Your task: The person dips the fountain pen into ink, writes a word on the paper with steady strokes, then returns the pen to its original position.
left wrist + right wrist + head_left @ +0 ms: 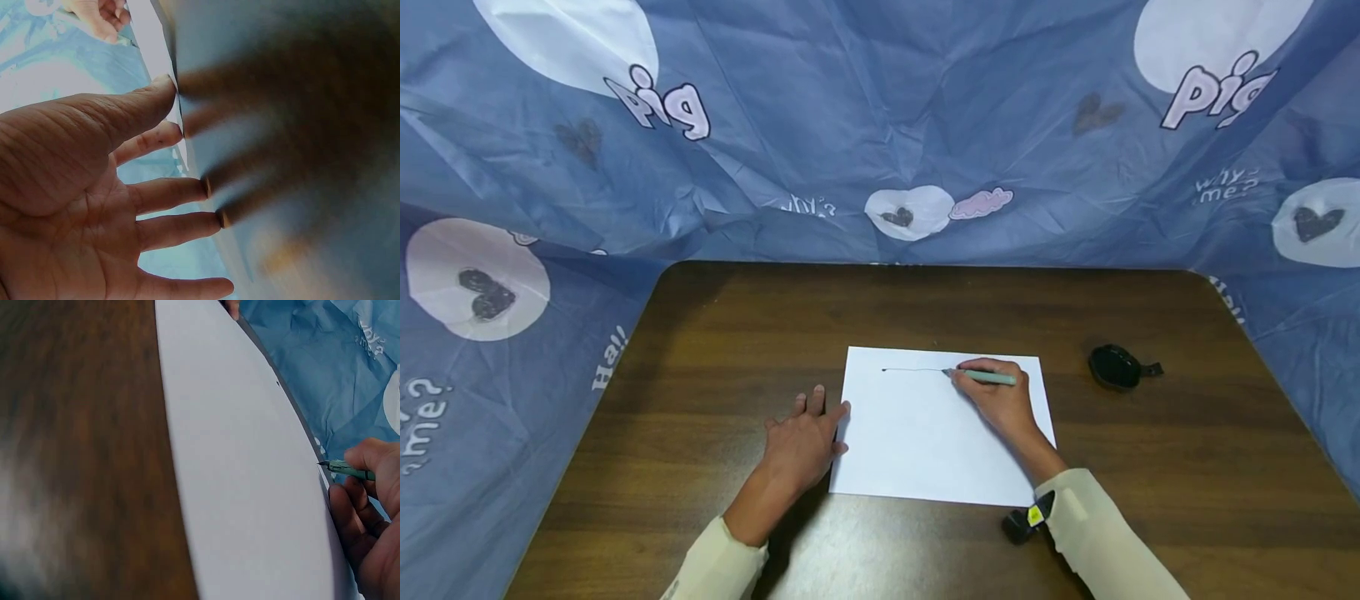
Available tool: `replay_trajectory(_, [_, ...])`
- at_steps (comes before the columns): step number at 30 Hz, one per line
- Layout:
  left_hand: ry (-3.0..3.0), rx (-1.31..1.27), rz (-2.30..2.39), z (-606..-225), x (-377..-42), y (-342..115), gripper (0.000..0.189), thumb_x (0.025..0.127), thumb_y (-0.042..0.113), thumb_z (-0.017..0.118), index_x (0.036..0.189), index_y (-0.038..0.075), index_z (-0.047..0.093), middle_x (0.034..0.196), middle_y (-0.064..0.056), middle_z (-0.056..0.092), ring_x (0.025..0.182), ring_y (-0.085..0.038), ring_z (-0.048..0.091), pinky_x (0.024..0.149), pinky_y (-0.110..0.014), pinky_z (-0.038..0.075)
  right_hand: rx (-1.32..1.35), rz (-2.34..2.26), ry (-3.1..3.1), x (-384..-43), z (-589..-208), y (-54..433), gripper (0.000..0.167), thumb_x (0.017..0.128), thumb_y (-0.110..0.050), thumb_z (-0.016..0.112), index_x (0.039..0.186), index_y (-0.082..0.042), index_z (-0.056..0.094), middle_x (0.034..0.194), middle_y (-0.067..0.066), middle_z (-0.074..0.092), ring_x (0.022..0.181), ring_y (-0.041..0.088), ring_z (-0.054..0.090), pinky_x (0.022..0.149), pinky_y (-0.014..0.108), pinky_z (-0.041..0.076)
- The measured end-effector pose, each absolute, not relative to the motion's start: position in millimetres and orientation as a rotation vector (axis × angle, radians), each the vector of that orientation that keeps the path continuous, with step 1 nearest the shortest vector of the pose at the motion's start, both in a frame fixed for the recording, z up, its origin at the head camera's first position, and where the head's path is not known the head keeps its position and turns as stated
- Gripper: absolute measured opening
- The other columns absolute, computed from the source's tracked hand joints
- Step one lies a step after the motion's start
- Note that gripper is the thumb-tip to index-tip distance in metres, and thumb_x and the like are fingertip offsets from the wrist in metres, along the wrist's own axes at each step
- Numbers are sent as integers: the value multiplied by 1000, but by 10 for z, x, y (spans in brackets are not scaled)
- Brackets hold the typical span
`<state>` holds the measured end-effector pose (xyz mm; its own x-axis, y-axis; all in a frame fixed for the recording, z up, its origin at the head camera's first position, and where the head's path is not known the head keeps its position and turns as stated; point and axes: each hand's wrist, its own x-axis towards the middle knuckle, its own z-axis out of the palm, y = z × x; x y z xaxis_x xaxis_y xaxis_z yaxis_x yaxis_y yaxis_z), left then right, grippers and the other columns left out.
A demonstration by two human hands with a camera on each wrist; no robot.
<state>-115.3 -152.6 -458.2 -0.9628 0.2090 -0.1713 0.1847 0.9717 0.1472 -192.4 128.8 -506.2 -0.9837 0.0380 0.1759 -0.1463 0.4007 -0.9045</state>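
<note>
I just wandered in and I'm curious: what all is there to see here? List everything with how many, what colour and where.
Table: one, brown wood-grain, under everything
Cloth: blue, with printed words, hearts and pale shapes, behind and beside the table
Paper: one sheet, white, on the table between the hands
Line: one, dark, near the paper's far edge
Pen: one, pale green, tip at the line's right end
Small object with a tab: one, black, right of the paper; identity unclear
Device: one, black with a yellow patch, by the right cuff
Sleeves: two, cream, on the forearms
Left hand: one, bare, at the paper's left edge
Right hand: one, bare, holding the pen
</note>
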Motion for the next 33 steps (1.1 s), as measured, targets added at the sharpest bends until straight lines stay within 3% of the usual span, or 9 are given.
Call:
replay_trajectory(10, [2921,290,199,-4587,-1155,-1534,53,91,30,74,140,20,58,150,-25,43,134,-45,45,85,-76,41,23,1599,-2495,-1893,-5077,1462,16,80,-14,84,92,-5,79,87,9,76,68,8,64,57,19,48])
replay_trajectory(22, [2914,289,214,-4572,-1165,-1531,53,91,29,73,141,19,57,151,-25,42,135,-46,44,86,-76,40,-42,1595,-2499,-1856,-5060,1613,17,83,-14,82,95,-2,78,94,11,76,78,8,67,65,18,52])
replay_trajectory(33, [2927,295,209,-4571,-1146,-1532,53,91,29,73,140,19,58,150,-25,43,134,-46,45,86,-76,41,-97,1715,-2486,-1835,-5051,1640,19,85,-14,80,99,0,76,94,16,74,64,13,68,57,23,55])
